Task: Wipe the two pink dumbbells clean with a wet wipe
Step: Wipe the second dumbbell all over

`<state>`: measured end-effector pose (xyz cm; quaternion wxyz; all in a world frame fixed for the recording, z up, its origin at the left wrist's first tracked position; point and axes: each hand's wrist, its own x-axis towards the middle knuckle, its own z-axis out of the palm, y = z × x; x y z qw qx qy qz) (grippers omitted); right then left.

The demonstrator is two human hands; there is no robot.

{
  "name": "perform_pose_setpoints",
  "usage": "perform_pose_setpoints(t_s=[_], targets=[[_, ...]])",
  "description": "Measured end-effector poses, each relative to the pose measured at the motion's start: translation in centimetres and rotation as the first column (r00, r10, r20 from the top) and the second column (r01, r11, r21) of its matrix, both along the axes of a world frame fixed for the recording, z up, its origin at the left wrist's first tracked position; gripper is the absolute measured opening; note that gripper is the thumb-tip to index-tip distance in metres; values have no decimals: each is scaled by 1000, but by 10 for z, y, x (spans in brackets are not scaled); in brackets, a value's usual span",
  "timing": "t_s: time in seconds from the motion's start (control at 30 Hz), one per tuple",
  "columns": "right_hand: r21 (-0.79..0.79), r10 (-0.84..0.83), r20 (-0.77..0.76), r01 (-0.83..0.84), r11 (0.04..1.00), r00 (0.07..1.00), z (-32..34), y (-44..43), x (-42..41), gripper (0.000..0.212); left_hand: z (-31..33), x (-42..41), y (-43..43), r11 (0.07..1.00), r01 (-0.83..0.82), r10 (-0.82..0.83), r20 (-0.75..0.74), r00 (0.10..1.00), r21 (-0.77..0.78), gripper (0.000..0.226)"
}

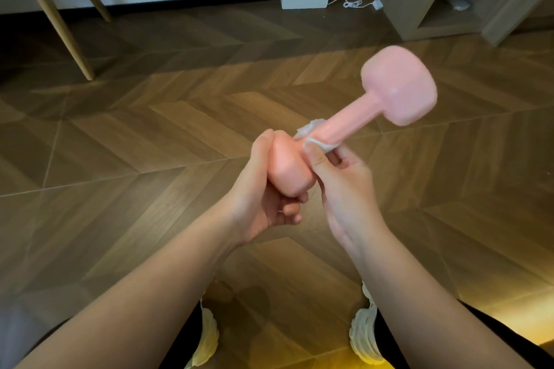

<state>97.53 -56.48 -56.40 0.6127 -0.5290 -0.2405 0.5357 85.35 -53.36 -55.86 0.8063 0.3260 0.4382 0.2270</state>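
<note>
One pink dumbbell held in air over the wooden floor, far head tilted up to the right. Grip: left hand curled round the near head; right hand pinches the white wet wipe wrapped on the handle, just beside that head.

Dim, warm indoor light falls across the herringbone wood floor, with a yellow glow pooling at the lower right. The far head of the pink dumbbell is soft with blur. Wide-angle distortion bows the baseboard; the left edge is dark.
</note>
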Motion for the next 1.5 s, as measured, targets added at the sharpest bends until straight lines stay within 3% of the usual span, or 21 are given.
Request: perform_pose_setpoints(t_s=[0.13, 0.27, 0.43, 0.6, 0.7, 0.83, 0.93, 1.03, 1.1, 1.17, 1.23, 1.33, 1.4, 1.5], targets=[[-109, -126, -99, 115, 987, 987, -3, 0, -2, 18, -12, 4, 3, 915, 21, 88, -251, 964, 404, 89], [-196, -184, -268, 133, 971, 946, -4, 0, 4, 19, -25, 0, -2, 731, 142, 55, -266, 962, 668, 60], [-139, -141, -349, 98, 986, 926, 8, 3, 17, 24, -28, -8, 1, 333, 184, 161, -248, 955, 925, 77], [-102, -149, -474, 114, 988, 868, 20, 4, 32, 38, -23, -13, 14, -46, 219, 277, -198, 940, 975, 71], [-144, -221, -533, 170, 975, 817, 20, 3, 35, 43, -24, -16, 15, -118, 272, 262, -234, 936, 955, 63], [-124, -244, -554, 211, 970, 796, 22, 4, 36, 40, -22, -20, 16, -141, 314, 267, -269, 925, 939, 61], [-117, -283, -558, 263, 958, 780, 24, 6, 40, 49, -22, -21, 14, -113, 277, 264, -240, 934, 954, 66], [-125, -315, -584, 301, 946, 748, 24, 4, 41, 44, -20, -18, 6, -46, 207, 283, -186, 941, 977, 74], [-116, -310, -600, 303, 946, 738, 25, 2, 42, 45, -18, -15, -1, 107, 133, 256, -157, 954, 985, 77], [-95, -296, -604, 303, 948, 739, 27, 0, 42, 51, -16, -12, -8, 363, 53, 198, -133, 971, 930, 76], [-76, -281, -598, 297, 952, 750, 29, -2, 43, 56, -15, -12, -12, 575, 10, 160, -125, 979, 818, 74], [-46, -254, -596, 283, 958, 762, 29, -3, 44, 52, -15, -11, -9, 814, -7, 90, -114, 989, 581, 74], [-9, -216, -575, 258, 966, 789, 30, -3, 44, 46, -13, -8, -9, 918, -28, 52, -50, 997, 396, 79], [51, -160, -542, 223, 974, 825, 31, -3, 39, 54, -9, -5, -11, 963, -44, 44, 6, 999, 265, 63]])
